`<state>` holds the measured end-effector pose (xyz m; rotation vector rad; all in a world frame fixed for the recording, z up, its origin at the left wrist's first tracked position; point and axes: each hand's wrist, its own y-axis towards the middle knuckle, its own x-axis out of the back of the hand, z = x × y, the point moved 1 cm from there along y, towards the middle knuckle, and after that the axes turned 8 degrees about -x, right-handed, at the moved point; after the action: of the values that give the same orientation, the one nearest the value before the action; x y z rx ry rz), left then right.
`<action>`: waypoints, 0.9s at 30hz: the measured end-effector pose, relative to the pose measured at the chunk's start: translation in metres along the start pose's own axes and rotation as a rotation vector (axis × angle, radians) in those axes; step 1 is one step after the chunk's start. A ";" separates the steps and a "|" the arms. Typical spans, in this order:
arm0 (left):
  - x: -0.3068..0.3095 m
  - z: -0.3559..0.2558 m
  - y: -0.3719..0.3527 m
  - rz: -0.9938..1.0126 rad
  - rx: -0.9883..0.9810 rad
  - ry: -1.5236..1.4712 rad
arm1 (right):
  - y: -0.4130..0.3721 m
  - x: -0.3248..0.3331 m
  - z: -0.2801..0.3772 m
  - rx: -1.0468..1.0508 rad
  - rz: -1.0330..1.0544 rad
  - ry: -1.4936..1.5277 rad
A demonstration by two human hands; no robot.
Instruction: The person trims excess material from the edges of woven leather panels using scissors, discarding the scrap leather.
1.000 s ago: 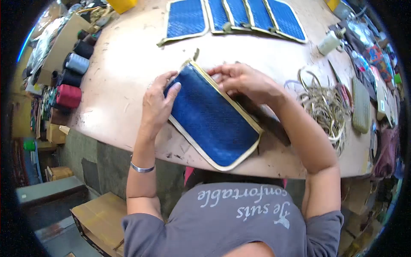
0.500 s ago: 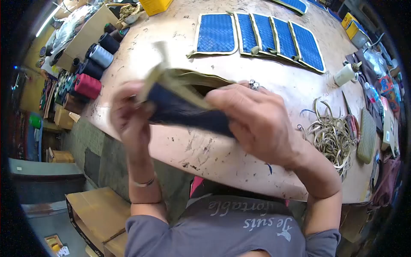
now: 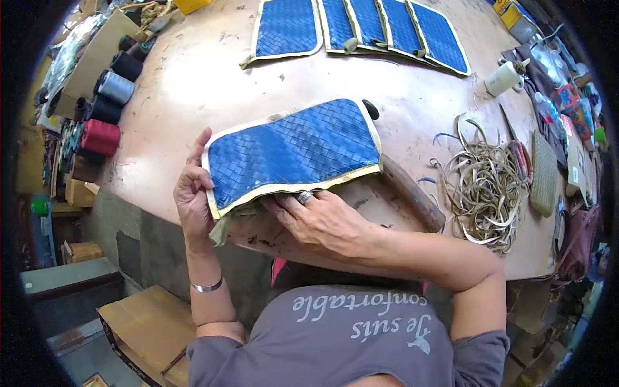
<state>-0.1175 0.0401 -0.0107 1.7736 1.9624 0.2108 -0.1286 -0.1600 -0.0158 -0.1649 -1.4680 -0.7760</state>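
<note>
A blue woven pouch (image 3: 293, 151) with cream-edged binding lies tilted above the near side of the table, its woven face up. My left hand (image 3: 195, 187) grips its left end, thumb on the face, index finger raised. At the near edge, my right hand (image 3: 329, 222) has its fingertips tucked in or under the binding, so they are hidden. An olive strip (image 3: 220, 232) hangs from the pouch's lower left corner. Partly under the pouch is a hammer: its wooden handle (image 3: 412, 193) sticks out on the right and its dark head (image 3: 371, 109) shows beyond the far edge.
Several similar blue panels (image 3: 290, 29) lie at the back of the table (image 3: 193, 84). Thread spools (image 3: 100, 137) line the left edge. To the right are a heap of cream strips (image 3: 483, 187), scissors (image 3: 520, 158), a green block (image 3: 543, 174) and a white bottle (image 3: 503, 80).
The pouch has turned from showing its open mouth to lying with its blue face up. My right hand has moved down to the near edge. The hammer has come into view.
</note>
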 end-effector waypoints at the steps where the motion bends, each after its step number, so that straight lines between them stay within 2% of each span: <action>1: 0.001 0.001 -0.001 -0.023 0.001 -0.002 | -0.001 -0.002 0.000 -0.010 0.021 0.026; 7: 0.001 0.005 -0.003 -0.025 -0.067 0.042 | -0.003 -0.001 -0.003 0.004 -0.085 0.022; 17: -0.006 -0.002 -0.006 -0.081 -0.019 0.041 | -0.004 -0.001 -0.003 -0.040 -0.025 0.171; 19: -0.005 0.000 -0.006 -0.055 -0.064 0.064 | -0.004 -0.001 -0.004 -0.050 0.007 0.299; 22: -0.004 -0.006 -0.007 -0.046 -0.134 0.161 | 0.001 0.012 -0.008 -0.107 -0.065 0.412; 24: -0.010 -0.011 -0.008 -0.069 -0.171 0.196 | 0.002 0.022 -0.013 -0.135 0.019 0.489; 27: -0.017 -0.022 -0.003 0.024 -0.295 0.267 | 0.005 0.029 -0.015 -0.109 -0.099 0.504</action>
<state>-0.1294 0.0274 0.0118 1.6421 1.9651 0.7402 -0.1160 -0.1746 0.0111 0.0233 -0.9630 -0.9014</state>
